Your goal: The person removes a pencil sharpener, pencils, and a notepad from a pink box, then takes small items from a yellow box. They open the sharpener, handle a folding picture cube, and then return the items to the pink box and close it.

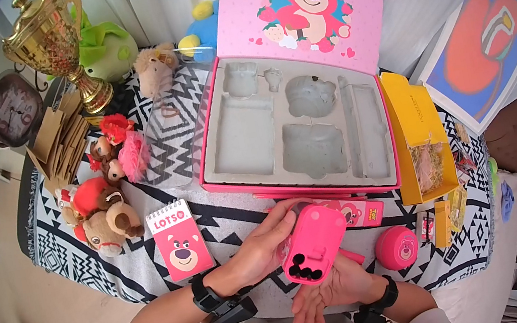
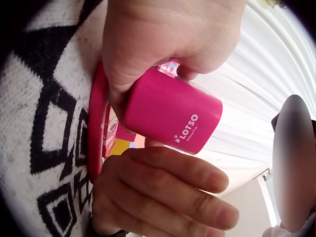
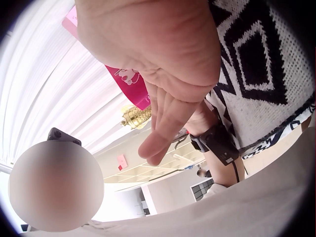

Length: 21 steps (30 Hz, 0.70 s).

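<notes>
A hot-pink case point(image 1: 315, 241) with a row of dark round holes at its lower end is gripped along its side by the left hand point(image 1: 260, 247). In the left wrist view the case point(image 2: 170, 111) shows a white LOTSO print, with the left hand point(image 2: 168, 34) wrapped over its top. Palm up, the right hand point(image 1: 334, 289) lies just below the case, its fingers extended and loosely bent; whether it touches the case is unclear. The right wrist view shows the right hand point(image 3: 163, 64) with fingers extended, partly in front of the pink case point(image 3: 129, 84).
An opened pink box with a grey moulded tray point(image 1: 244, 138) stands behind the hands. Around it are a LOTSO notepad point(image 1: 181, 243), a round pink container point(image 1: 397, 248), a yellow box point(image 1: 416, 128), plush toys point(image 1: 104, 218) and a gold trophy point(image 1: 52, 52).
</notes>
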Each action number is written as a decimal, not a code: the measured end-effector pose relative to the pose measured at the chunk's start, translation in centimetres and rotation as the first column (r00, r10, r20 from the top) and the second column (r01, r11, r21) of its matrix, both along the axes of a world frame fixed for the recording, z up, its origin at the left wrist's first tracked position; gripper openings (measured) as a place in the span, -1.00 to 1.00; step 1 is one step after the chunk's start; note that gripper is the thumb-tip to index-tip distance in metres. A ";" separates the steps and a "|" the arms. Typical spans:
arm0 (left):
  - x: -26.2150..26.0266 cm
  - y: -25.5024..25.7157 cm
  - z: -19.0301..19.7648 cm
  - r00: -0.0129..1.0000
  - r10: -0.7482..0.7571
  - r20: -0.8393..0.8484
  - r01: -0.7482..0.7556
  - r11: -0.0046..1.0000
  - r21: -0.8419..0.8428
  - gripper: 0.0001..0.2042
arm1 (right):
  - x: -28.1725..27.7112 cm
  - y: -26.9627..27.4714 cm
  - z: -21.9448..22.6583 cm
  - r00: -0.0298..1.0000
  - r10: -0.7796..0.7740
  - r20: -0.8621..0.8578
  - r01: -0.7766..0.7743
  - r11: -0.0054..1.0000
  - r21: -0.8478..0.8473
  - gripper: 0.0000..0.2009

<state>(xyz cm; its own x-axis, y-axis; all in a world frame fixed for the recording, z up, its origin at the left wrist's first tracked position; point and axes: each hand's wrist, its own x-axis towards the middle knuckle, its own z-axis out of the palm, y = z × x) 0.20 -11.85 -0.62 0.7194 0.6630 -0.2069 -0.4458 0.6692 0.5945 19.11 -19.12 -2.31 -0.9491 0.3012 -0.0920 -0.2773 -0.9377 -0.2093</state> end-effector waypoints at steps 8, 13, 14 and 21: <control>0.1 -0.1 -0.5 1.000 0.011 0.015 -0.011 1.000 0.017 -0.53 | 0.0 0.0 -0.1 1.000 -0.001 0.012 0.001 1.000 0.004 0.03; 0.1 0.0 -0.4 1.000 0.004 0.017 -0.004 1.000 0.015 -0.53 | 0.0 -0.1 -0.1 1.000 0.002 0.021 -0.002 1.000 0.008 0.04; 0.1 0.0 -0.4 1.000 -0.001 0.023 0.001 1.000 0.013 -0.53 | 0.0 0.0 -0.1 1.000 0.002 0.021 -0.002 1.000 0.008 0.04; 0.1 0.0 -0.3 1.000 0.003 -0.013 -0.002 0.995 0.101 -0.53 | 0.1 0.1 -0.2 1.000 0.009 0.027 -0.009 1.000 0.022 0.06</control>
